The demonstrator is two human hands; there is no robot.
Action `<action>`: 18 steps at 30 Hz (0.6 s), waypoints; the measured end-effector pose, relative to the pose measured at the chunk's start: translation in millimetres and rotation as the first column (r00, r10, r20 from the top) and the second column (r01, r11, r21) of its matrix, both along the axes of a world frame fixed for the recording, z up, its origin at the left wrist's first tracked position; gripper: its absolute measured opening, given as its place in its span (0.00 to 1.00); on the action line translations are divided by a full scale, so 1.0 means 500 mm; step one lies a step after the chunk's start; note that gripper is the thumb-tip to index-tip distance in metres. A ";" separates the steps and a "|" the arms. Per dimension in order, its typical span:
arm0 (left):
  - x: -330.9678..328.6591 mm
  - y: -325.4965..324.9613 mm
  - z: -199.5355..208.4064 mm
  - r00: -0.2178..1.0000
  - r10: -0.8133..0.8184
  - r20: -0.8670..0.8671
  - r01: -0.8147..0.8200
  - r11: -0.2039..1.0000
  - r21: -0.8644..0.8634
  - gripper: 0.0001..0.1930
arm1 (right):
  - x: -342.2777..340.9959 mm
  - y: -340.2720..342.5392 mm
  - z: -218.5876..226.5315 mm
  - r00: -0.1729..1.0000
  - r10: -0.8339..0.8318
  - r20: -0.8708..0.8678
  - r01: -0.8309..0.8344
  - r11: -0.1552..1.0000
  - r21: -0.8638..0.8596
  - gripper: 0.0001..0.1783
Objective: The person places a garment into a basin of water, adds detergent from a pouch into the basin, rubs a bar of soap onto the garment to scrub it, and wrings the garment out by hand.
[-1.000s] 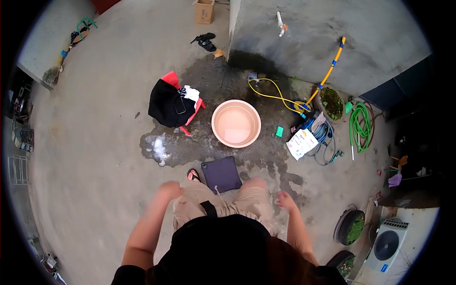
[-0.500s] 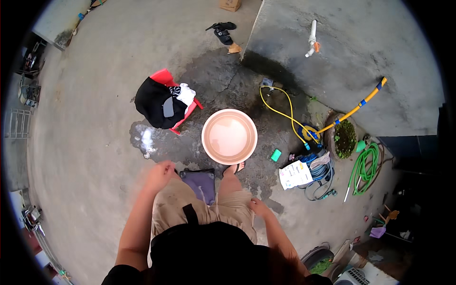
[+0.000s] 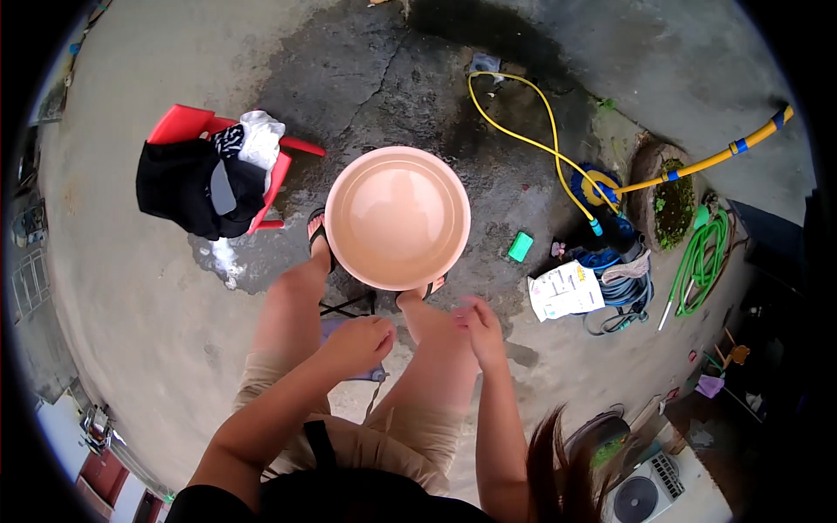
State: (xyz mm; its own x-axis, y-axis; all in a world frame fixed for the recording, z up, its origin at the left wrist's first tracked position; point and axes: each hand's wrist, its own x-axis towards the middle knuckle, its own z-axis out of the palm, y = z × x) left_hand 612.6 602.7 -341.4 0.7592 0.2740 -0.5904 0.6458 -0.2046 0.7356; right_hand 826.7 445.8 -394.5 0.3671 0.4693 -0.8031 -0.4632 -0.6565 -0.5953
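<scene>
A pale pink basin [image 3: 336, 248] with shallow clear water in it stands on the wet floor in front of my feet. My left hand [image 3: 359, 342] hovers over the gap between my knees, its fingers curled in and nothing seen in them. Over my right knee, my right hand [image 3: 478, 329] has its fingers bent and somewhat apart, holding nothing. Both hands are short of the basin's near rim. Below my left hand, a purple folding stool [image 3: 370, 375] shows partly between my legs.
A red chair [image 3: 179, 125] at the left bears black clothing [image 3: 174, 187] and white cloth [image 3: 260, 139]. White suds [image 3: 227, 261] lie beside it. To the right are green soap [image 3: 520, 247], a white packet [image 3: 565, 292], a yellow hose [image 3: 554, 131] and a green hose [image 3: 711, 253].
I have bent lower, and the basin looks larger and nearer. My left hand has swung inward to the right, and my right hand has risen forward from my thigh.
</scene>
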 end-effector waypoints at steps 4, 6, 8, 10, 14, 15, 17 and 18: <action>-0.006 0.042 -0.279 0.997 -0.050 0.055 0.041 0.986 0.162 0.07 | -0.187 0.089 -0.336 0.932 -0.349 -0.097 0.354 0.934 0.046 0.14; -0.029 0.057 -0.371 0.988 -0.003 0.156 -0.031 0.976 0.217 0.05 | -0.276 0.150 -0.441 0.900 -0.411 -0.145 0.426 0.900 0.094 0.14; -0.017 0.054 -0.396 0.966 0.080 0.248 -0.134 0.968 0.212 0.04 | -0.302 0.164 -0.513 0.859 -0.484 -0.167 0.507 0.850 0.141 0.13; -0.021 0.066 -0.429 0.916 0.230 0.329 -0.297 0.940 0.170 0.03 | -0.301 0.182 -0.544 0.917 -0.330 -0.223 0.380 0.894 0.240 0.14; -0.089 0.030 -0.510 0.884 0.263 0.385 -0.315 0.946 0.077 0.04 | -0.313 0.129 -0.627 0.960 -0.261 -0.105 0.279 0.925 0.257 0.13; -0.099 0.003 -0.508 0.838 0.230 0.494 -0.276 0.961 0.022 0.05 | -0.329 0.131 -0.656 0.958 -0.272 -0.088 0.286 0.918 0.275 0.13; -0.115 -0.043 -0.452 0.823 -0.017 0.568 -0.087 0.984 0.154 0.05 | -0.352 0.131 -0.631 0.969 -0.215 0.120 0.134 0.869 0.477 0.13; -0.125 -0.071 -0.437 0.800 0.013 0.599 -0.109 0.986 0.124 0.05 | -0.383 0.091 -0.611 0.967 -0.217 0.130 0.133 0.873 0.469 0.13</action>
